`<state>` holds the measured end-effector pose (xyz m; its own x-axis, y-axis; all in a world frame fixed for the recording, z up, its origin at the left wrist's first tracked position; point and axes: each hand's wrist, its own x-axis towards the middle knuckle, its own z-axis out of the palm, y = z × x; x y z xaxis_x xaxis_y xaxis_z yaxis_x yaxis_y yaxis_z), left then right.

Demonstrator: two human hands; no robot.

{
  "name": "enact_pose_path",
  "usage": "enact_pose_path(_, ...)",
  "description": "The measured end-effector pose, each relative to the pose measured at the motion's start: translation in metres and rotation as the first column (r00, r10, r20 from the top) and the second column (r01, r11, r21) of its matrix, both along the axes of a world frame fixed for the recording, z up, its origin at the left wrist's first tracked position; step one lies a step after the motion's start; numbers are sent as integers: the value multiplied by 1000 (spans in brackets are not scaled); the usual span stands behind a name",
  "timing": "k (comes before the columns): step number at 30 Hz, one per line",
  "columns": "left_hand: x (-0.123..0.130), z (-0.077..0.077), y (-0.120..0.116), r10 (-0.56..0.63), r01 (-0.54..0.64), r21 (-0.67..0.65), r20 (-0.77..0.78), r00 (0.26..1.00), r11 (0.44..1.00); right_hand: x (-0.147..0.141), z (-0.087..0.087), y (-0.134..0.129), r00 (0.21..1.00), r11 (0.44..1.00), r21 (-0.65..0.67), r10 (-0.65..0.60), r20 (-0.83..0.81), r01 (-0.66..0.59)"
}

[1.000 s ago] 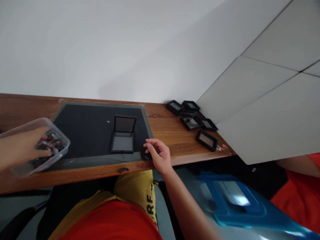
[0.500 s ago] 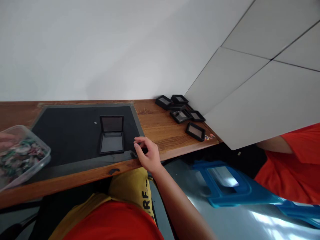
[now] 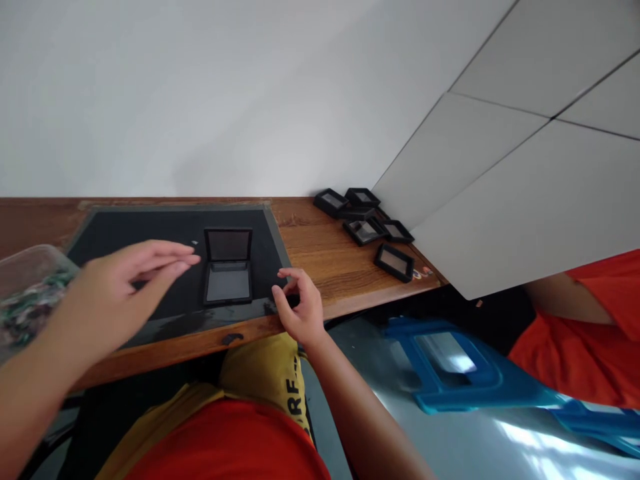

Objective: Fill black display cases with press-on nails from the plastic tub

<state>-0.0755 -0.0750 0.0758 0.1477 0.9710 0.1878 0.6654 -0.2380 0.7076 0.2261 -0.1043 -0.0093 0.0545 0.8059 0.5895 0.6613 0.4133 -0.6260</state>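
Note:
My left hand (image 3: 117,287) hovers over the black mat (image 3: 140,230), just left of an open black case (image 3: 229,283). Its thumb and fingers are pinched together at the tips; whatever they hold, if anything, is too small to make out. The case lies flat with its hinged lid raised, its grey inside showing bare. At the mat's right front edge rests my right hand (image 3: 303,310), loosely curled, thumb and fingertips apart, with nothing seen between them. Partly behind my left arm is a clear plastic tub (image 3: 43,257) of small mixed green, white and dark pieces.
Several black frame-like cases (image 3: 394,262) lie at the right end of the wooden table (image 3: 320,250). A small pale bit (image 3: 195,243) lies on the mat. A white partition (image 3: 500,200) and a blue plastic stool (image 3: 455,367) are at right, beside another person's orange sleeve (image 3: 595,333).
My left hand has come out of the tub and moved right over the mat, fingers pinched. My right hand stays at the mat's edge. The view has shifted slightly.

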Motion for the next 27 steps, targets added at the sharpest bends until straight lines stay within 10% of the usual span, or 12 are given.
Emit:
enact_pose_path(9, 48, -62, 44, -90, 114, -78, 260, 961, 990, 2, 1, -1, 999, 999, 6, 33, 41, -33)
enact_pose_path(27, 42, -64, 50, -95, 95, -113, 10, 995, 989, -1, 3, 3, 992, 995, -85, 57, 115, -47)
